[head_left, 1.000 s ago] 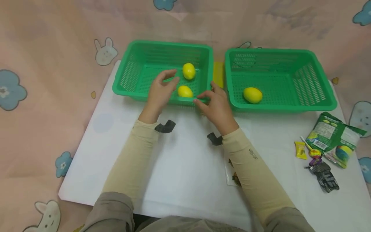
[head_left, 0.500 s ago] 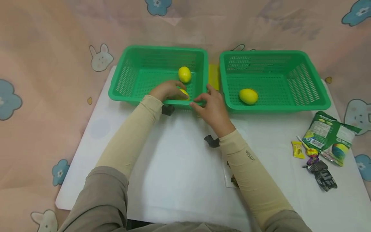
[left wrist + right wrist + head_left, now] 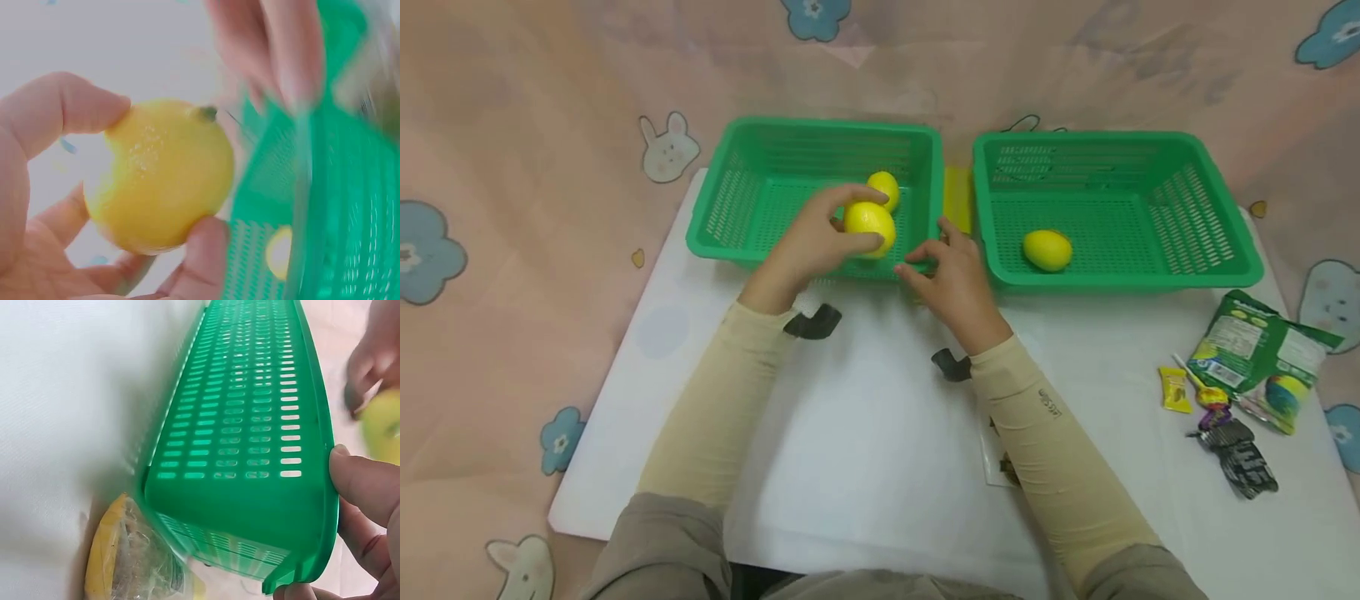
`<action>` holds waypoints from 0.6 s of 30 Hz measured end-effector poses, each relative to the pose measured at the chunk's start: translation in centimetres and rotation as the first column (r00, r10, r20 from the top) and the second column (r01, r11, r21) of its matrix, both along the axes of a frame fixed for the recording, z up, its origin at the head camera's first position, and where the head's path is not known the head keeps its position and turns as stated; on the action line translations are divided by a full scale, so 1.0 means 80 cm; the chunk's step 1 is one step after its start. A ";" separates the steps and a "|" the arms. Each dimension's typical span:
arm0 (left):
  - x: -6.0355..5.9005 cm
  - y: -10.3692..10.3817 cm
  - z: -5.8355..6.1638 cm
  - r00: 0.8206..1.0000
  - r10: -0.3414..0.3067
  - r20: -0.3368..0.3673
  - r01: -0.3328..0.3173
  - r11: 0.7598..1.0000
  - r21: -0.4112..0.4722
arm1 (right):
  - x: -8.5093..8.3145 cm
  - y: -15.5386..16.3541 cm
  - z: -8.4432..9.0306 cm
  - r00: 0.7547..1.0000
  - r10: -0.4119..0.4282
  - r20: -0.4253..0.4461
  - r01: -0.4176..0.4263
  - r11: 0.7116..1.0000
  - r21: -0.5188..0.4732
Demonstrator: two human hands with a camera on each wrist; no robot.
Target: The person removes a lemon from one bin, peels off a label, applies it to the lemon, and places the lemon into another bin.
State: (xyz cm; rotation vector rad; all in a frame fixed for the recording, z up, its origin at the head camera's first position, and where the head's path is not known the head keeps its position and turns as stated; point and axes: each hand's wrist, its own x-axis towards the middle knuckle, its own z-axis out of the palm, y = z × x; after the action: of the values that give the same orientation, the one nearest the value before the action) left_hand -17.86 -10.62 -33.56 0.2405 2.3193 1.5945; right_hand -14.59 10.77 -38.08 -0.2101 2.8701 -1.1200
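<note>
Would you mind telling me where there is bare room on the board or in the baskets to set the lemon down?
The right green plastic basket has bare floor all round its single yellow lemon. The white board is bare between the two forearms. It is crowded near the green snack bag and round the left hand gripping a lemon.

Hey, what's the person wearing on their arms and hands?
Both hands, left and right, are bare. Each forearm wears a snug beige sleeve, the right one with small dark lettering. A black strap piece shows at each wrist.
</note>
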 end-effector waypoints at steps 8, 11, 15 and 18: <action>0.110 0.010 -0.053 0.988 -0.151 0.045 0.153 0.987 -0.044 | 0.001 0.001 0.001 1.000 0.001 -0.017 -0.001 1.000 0.005; 0.128 0.022 -0.094 0.989 -0.133 0.071 0.142 0.980 -0.140 | 0.001 0.001 0.000 1.000 0.002 -0.020 -0.003 1.000 -0.006; 0.147 0.030 -0.121 0.998 -0.061 0.016 0.063 0.958 -0.280 | 0.000 0.003 -0.002 1.000 0.008 -0.018 -0.009 1.000 -0.011; 0.163 0.025 -0.121 0.999 0.006 -0.041 -0.021 0.930 -0.367 | 0.007 0.009 0.000 1.000 0.030 -0.008 -0.031 0.999 -0.030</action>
State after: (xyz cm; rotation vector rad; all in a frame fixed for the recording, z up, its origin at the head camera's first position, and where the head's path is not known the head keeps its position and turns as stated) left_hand -4.80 -8.60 -43.23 0.1679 2.5967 1.1352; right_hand -14.07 11.51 -38.11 -0.2590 2.8478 -1.1598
